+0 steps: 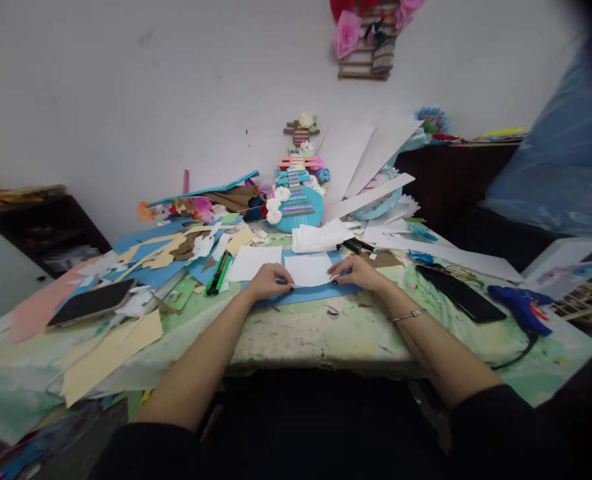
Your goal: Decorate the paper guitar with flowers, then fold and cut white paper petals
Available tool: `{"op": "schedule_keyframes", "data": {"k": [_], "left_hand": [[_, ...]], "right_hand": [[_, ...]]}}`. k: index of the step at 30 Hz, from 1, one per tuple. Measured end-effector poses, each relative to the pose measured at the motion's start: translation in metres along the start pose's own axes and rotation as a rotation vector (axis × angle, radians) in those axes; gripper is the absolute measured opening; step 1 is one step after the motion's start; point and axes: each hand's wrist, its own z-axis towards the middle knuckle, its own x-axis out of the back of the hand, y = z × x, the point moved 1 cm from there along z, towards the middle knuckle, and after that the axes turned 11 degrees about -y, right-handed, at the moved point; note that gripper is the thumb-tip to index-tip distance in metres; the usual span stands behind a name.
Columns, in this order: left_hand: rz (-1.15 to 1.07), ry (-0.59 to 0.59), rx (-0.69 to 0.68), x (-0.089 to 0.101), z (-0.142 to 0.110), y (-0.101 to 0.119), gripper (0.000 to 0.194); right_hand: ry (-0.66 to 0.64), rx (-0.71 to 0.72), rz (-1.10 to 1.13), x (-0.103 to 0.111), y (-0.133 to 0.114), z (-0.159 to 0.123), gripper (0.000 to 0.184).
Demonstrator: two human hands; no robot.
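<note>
White paper square [308, 269] is lying over the blue sheet [299, 295] on the tabletop [296, 340]. Left hand [269, 281] is pinching its near-left corner; right hand [356, 272], grip likewise closed, is pinching its right edge.

Room nearside, blue paper [306, 294] (cutter [219, 273] left)

— What's beyond the far edge of the table [301, 340]?
— A smudged pale wall [161, 100] with 1 rack [363, 77] on it.
— And sideways?
— Past the left edge, a cabinet [1, 257]; past the far right corner, a cupboard [443, 170]; below the near left corner, floor [83, 440].
</note>
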Motion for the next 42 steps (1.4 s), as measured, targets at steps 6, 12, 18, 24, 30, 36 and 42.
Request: {"op": "schedule_keyframes", "data": {"k": [6,12,18,24,30,36,42], "left_hand": [[-0.088,-0.11,0.038,0.004,0.0,-0.001,0.013],[-0.061,-0.09,0.1,0.003,0.001,-0.002,0.015],[-0.056,-0.109,0.132,0.003,0.003,0.001,0.022],[-0.037,-0.162,0.092,0.004,0.004,0.006,0.017],[0.124,-0.15,0.102,0.004,0.004,0.002,0.019],[0.172,-0.155,0.108,0.002,0.003,-0.006,0.024],[0.167,-0.191,0.124,0.003,0.004,-0.009,0.023]], "right_hand": [[-0.063,-0.014,-0.058,0.001,-0.003,-0.002,0.028],[-0.031,-0.114,-0.147,0.001,0.0,0.0,0.03],[-0.036,-0.164,-0.205,0.0,-0.002,0.001,0.027],[-0.03,-0.188,-0.236,0.001,-0.008,-0.001,0.024],[-0.033,-0.252,-0.252,0.002,-0.01,0.0,0.023],[-0.023,-0.3,-0.26,0.002,-0.011,0.0,0.023],[-0.006,-0.345,-0.292,0.002,-0.009,0.001,0.026]]}}
